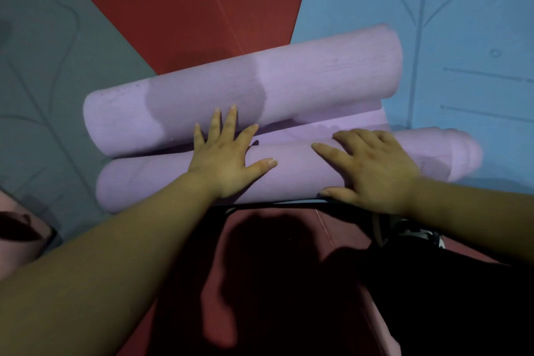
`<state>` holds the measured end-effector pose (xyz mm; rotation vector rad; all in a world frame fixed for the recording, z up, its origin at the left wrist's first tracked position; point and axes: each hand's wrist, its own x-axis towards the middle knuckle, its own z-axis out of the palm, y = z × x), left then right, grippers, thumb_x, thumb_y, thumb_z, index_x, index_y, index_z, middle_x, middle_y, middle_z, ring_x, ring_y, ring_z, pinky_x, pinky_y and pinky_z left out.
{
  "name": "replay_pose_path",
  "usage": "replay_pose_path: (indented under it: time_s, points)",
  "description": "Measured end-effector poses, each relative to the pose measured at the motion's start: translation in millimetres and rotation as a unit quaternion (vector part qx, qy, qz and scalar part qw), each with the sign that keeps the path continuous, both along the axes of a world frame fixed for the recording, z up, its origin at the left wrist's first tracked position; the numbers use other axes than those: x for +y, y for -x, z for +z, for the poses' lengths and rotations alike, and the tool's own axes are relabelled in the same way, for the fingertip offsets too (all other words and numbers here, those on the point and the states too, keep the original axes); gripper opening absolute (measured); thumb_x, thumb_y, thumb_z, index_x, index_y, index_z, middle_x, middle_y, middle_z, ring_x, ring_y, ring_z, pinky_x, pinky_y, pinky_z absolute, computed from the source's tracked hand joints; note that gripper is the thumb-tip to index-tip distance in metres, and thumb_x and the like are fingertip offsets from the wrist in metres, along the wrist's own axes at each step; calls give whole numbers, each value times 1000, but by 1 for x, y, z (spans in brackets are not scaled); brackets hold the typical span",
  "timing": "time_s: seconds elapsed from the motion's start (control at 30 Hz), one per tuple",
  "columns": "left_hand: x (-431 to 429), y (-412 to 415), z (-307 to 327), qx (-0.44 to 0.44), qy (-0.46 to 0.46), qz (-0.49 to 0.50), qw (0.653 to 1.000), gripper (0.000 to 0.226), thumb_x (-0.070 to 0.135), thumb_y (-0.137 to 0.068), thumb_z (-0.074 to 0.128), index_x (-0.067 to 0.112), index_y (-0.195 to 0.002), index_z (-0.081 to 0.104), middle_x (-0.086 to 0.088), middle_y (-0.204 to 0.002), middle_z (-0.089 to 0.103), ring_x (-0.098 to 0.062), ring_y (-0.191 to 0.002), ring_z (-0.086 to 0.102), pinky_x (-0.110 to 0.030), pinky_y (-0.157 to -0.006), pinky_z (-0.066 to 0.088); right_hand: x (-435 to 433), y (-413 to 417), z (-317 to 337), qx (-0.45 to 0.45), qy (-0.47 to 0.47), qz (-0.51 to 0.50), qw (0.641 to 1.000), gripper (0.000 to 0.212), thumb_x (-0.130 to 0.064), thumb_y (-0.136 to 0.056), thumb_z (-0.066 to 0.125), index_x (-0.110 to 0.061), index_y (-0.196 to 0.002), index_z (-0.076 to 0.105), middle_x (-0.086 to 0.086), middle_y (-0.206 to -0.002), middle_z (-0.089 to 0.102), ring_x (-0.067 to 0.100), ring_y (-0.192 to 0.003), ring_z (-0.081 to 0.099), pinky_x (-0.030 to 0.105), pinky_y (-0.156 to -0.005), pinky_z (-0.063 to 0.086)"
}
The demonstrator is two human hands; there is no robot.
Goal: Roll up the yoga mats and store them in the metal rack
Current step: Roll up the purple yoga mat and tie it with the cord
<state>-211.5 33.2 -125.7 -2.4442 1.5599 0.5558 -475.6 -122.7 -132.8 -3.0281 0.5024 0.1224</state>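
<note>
Rolling step. The left hand and right hand lay flat, fingers spread, gripping nothing, pressing the near roll of the purple mat, which lay across the red mat and blue mat. The next move probably called for even forward pressure.

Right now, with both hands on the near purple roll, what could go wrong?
The left hand and right hand only press the near roll, so it may spring open. Its right end juts out unevenly and could telescope. The far roll just ahead may block further rolling.
</note>
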Motion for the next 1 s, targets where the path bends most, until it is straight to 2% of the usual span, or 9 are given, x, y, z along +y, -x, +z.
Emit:
replay_pose_path:
  time_s: [0.2, 0.33, 0.43, 0.5, 0.53, 0.6, 0.63, 0.83, 1.0]
  points:
    - [-9, -3, 0, -17, 6, 8, 1000, 105, 92, -72, 3, 36, -160, 14, -5, -168, -20, -34, -154, -19, -67, -119, -5, -31, -25, 14, 125, -89, -23, 988, 97, -94, -73, 38, -41, -154, 23, 1, -147, 43, 28, -129, 45, 45, -105, 35]
    - [-3, -3, 4, -19, 8, -9, 1000, 105, 93, -72, 4, 37, -161, 10, -6, -168, -19, -35, -154, -18, -66, -120, -6, -40, -32, 15, 147, -121, -17, 982, 99, -93, -72, 43, -43, -154, 18, -1, -149, 41, 26, -135, 40, 47, -109, 34]
    - [10, -3, 4, -28, 15, -35, 999, 107, 95, -70, 13, 38, -161, 8, -6, -169, -16, -33, -155, -15, -63, -121, -6, -42, -30, 12, 161, -114, -5, 980, 110, -95, -66, 48, -43, -156, 11, -1, -150, 38, 27, -135, 40, 49, -108, 36]
    - [20, -1, 2, -38, 22, -63, 997, 110, 95, -68, 23, 36, -160, 15, -7, -170, -2, -33, -155, 0, -61, -122, 2, -42, -29, 9, 175, -103, 5, 979, 114, -96, -64, 47, -43, -156, 5, 1, -152, 36, 28, -136, 41, 49, -107, 37]
    - [23, -1, 1, -37, 24, -73, 996, 112, 95, -66, 27, 34, -160, 20, -8, -169, 11, -33, -153, 14, -58, -121, 11, -41, -28, 8, 179, -100, 8, 979, 114, -95, -65, 47, -42, -156, 3, 1, -152, 37, 29, -136, 42, 49, -106, 38]
    - [21, -4, 0, -32, 25, -87, 995, 116, 96, -63, 31, 31, -158, 26, -5, -160, 35, -31, -140, 38, -51, -115, 29, -42, -28, 7, 179, -97, 13, 979, 112, -94, -68, 46, -42, -156, 1, 3, -151, 38, 29, -134, 44, 49, -104, 40]
    - [18, -6, 1, -29, 23, -91, 995, 117, 97, -62, 31, 30, -158, 27, -3, -156, 41, -30, -135, 43, -49, -112, 33, -44, -29, 8, 180, -100, 16, 979, 111, -94, -69, 45, -42, -157, 1, 3, -151, 39, 29, -134, 44, 49, -104, 41]
    - [15, -13, 9, -28, 16, -112, 993, 117, 98, -64, 30, 31, -159, 22, -2, -149, 47, -30, -127, 49, -48, -108, 39, -42, -33, 28, 176, -113, 15, 978, 111, -96, -64, 40, -45, -156, 4, 2, -142, 49, 29, -127, 49, 47, -100, 45]
    - [42, -2, 35, 14, 82, -140, 987, 109, 94, -73, 35, 26, -158, 29, -6, -136, 60, -34, -113, 59, -47, -96, 48, -22, -12, 68, 151, -122, 40, 980, 112, -99, -63, 33, -47, -156, -4, -5, -143, 51, 23, -125, 53, 42, -98, 48]
